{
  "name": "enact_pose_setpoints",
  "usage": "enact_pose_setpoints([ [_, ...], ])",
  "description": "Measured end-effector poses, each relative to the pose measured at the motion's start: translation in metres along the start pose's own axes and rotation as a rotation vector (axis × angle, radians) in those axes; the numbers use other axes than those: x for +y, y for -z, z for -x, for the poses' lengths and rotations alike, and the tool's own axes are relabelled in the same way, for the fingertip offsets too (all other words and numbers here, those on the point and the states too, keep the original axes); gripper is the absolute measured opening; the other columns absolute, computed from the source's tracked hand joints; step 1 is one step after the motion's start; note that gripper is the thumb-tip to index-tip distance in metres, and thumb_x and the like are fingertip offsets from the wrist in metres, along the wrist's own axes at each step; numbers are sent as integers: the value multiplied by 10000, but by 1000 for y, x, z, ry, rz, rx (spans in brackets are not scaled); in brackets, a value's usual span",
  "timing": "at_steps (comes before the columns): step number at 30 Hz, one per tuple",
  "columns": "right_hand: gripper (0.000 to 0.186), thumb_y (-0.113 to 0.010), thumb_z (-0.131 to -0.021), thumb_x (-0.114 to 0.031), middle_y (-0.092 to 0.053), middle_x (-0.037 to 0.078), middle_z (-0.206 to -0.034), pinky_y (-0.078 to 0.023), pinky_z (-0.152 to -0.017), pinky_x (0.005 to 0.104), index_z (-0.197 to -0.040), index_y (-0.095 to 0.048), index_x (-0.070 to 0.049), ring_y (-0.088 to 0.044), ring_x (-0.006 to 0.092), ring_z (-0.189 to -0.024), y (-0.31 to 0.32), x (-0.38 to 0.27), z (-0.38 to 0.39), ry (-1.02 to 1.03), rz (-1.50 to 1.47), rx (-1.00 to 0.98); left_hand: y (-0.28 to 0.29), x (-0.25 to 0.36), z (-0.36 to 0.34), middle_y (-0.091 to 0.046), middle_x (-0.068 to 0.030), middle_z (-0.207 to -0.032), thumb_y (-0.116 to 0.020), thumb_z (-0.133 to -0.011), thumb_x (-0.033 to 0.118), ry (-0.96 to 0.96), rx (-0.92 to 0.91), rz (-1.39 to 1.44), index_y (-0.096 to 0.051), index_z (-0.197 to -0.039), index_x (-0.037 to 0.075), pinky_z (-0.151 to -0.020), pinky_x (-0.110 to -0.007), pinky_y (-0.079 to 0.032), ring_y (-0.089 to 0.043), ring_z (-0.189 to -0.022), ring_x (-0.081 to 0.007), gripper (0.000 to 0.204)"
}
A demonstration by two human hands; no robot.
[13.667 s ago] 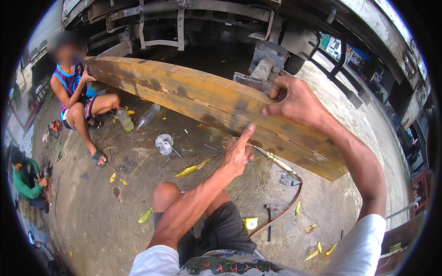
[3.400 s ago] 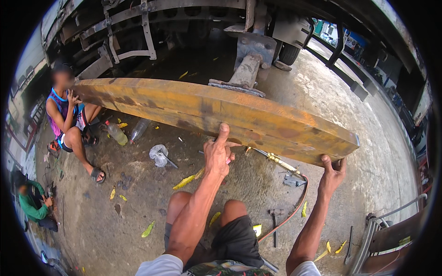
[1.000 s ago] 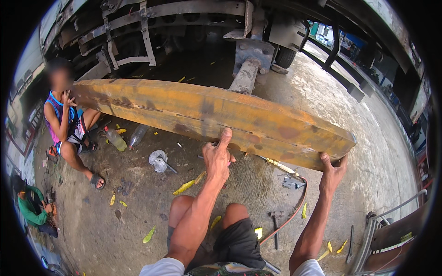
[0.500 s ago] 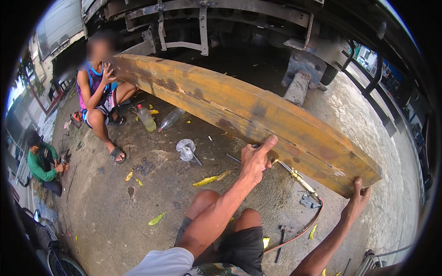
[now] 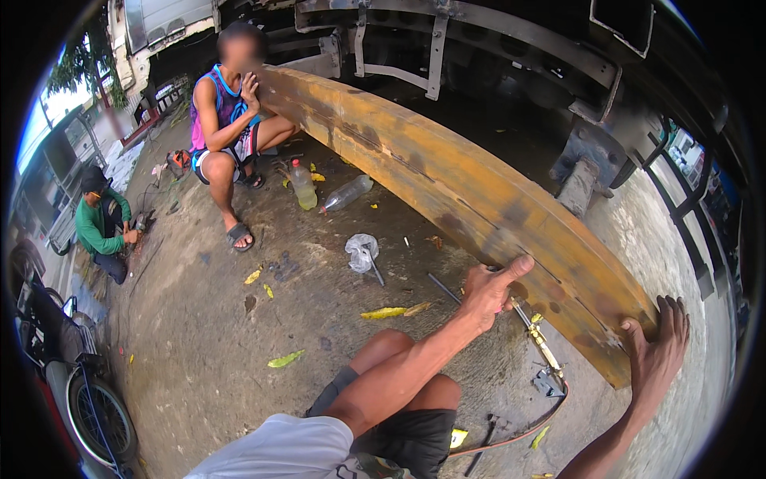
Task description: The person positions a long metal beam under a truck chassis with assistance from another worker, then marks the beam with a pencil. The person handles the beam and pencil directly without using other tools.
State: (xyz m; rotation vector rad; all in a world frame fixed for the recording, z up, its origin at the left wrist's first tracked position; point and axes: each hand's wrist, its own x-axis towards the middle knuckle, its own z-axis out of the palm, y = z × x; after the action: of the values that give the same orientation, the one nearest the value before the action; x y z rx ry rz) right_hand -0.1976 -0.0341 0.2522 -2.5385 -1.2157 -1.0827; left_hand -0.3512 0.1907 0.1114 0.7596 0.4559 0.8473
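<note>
Biggest first: truck frame [image 5: 519,33] up top, all dark metal. Next, the rusty beam [image 5: 447,172], on a long slant from upper left to lower right, seemingly up off the ground [image 5: 207,343]; can't tell from here what bears the weight. Looks like the hold-it-steady step, at a guess. For any nudge from here, better to go with small, matched pushes at both ends, plus a quick word to the far side. Motorbike [image 5: 60,375] off at lower left. Helper [image 5: 215,104] in a tank top, down in a squat by the far end, raised hand [image 5: 250,92] right near the beam, contact or not hard to say. Worker in green [image 5: 100,227] farther back. Brass torch [image 5: 535,331] just below the beam, with a hose [image 5: 558,403] on it; worth watching during any shift. Two bottles [image 5: 302,185] near the helper. Hands well apart: right hand [image 5: 658,339] clasped round the near end corner, thumb on the face; left hand [image 5: 488,295] farther along at the lower edge, thumb on the face, fingers curled and partly hidden, so can't tell if really gripping. Last, a plastic bag [image 5: 361,251] and a yellow leaf [image 5: 383,313].
</note>
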Motion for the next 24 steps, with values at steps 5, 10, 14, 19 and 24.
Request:
enact_pose_setpoints([
  [5, 906, -702, -639, -824, -585, 245, -720, -482, -677, 485, -865, -550, 41, -590, 459, -717, 12, -7, -24, -83, -176, -224, 1, -2, -3, -454, 61, -555, -889, -754, 498, 8, -22, 3, -622, -773, 84, -409, -270, -403, -383, -413, -55, 493],
  [10, 909, -702, -623, -847, -520, 233, -621, -469, -608, 468, -802, -520, 25, -522, 476, -626, -1, -3, -23, -56, -127, -106, 11, -13, -13, -412, 70, -553, -863, -748, 574, 72, 1, 3, -584, -729, 126, -408, -272, -397, -371, -414, -56, 527],
  [14, 893, -710, -647, -834, -519, 235, -617, -468, -600, 463, -808, -528, 25, -511, 484, -623, -3, -4, -22, -61, -157, -72, 12, -12, -15, -326, 78, -466, -845, -719, 650, 40, -16, -17, -436, -577, 204, -386, -286, -404, -342, -374, -70, 621],
  [19, 890, -716, -638, -835, -551, 234, -624, -479, -602, 451, -818, -561, 23, -547, 473, -621, 0, -8, -22, -74, -113, -80, 15, -13, -13, -368, 75, -532, -845, -742, 622, 54, -19, -11, -539, -689, 160, -403, -273, -393, -360, -405, -57, 556],
  [24, 887, -703, -630, -851, -579, 203, -608, -495, -602, 440, -796, -588, 12, -592, 387, -573, 3, 1, -18, -81, -121, -95, 8, -23, -18, -363, 70, -524, -852, -739, 614, 72, -45, -10, -532, -688, 141, -393, -278, -391, -367, -395, -58, 574],
])
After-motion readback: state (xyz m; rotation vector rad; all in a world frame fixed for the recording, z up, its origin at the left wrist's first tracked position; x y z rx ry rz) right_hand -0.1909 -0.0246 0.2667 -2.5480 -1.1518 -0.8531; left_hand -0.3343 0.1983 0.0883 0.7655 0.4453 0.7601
